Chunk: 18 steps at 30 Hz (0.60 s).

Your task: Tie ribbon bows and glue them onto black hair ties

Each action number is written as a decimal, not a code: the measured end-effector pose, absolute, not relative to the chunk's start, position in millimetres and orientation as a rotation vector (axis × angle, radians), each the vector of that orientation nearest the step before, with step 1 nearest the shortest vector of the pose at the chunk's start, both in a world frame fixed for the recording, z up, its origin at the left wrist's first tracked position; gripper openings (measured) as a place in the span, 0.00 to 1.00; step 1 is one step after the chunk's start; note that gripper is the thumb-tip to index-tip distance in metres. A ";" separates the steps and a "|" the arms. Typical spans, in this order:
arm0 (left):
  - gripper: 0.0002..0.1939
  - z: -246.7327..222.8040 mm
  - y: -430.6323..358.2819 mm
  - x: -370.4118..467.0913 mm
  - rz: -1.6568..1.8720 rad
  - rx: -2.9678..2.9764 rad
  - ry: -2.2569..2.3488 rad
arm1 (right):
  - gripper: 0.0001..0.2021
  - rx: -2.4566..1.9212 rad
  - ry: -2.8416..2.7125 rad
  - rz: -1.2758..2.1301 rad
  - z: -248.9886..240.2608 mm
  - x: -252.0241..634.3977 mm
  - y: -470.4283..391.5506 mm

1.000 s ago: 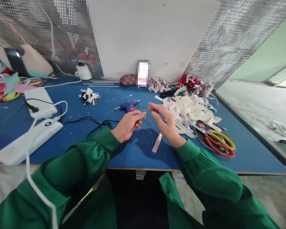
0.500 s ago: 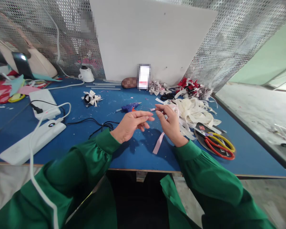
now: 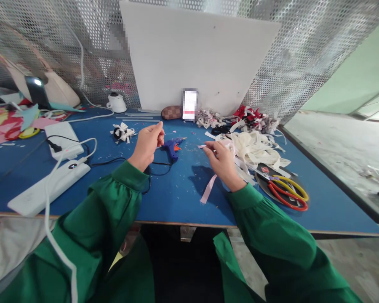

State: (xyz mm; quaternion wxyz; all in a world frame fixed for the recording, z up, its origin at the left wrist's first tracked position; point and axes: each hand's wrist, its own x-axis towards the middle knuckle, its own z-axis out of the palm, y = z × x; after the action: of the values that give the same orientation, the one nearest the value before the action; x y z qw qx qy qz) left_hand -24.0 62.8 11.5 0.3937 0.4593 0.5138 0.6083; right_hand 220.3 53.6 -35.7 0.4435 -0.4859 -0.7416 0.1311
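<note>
My right hand (image 3: 221,163) is closed in a pinch on a pale pink ribbon. One short end pokes out past the fingertips, and a longer tail of the pink ribbon (image 3: 209,189) shows below the hand. Raised over the table to the left, my left hand (image 3: 146,145) has its fingertips pressed together. Whatever they hold, if anything, is too small to make out. Between the hands lies a blue glue gun (image 3: 171,148) with an orange trigger, nearer to my left hand.
Cream ribbons (image 3: 255,147) are heaped right of my right hand, beside scissors (image 3: 287,191) with red and yellow handles. A ribbon bow (image 3: 124,132), glue sticks (image 3: 139,120), a phone (image 3: 190,103) and a white power bank (image 3: 50,187) with cables are also on the table.
My left hand has moved left and up, away from my right hand, uncovering more of the glue gun. My right hand stays nearly in place with the pink ribbon.
</note>
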 end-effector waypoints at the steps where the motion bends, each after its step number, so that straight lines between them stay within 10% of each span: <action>1: 0.18 12.7 65.4 -26.7 1.537 1.215 1.353 | 0.15 -1.207 -1.843 0.330 -35.8 219.9 53.3; 9: 0.14 35.7 60.0 -44.5 1.901 2.236 1.735 | 0.13 -1.182 -1.889 0.287 -30.9 218.1 45.8; 18: 0.30 32.2 102.6 -92.2 1.008 2.255 2.261 | 0.11 -1.202 -1.926 0.250 -28.5 219.9 46.0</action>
State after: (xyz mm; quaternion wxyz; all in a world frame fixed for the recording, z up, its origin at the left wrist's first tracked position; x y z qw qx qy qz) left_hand -92.2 102.6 32.2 -0.1032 0.6699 0.6715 0.2995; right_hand 219.9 46.0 -28.5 0.4158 -0.4784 -0.7670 0.0994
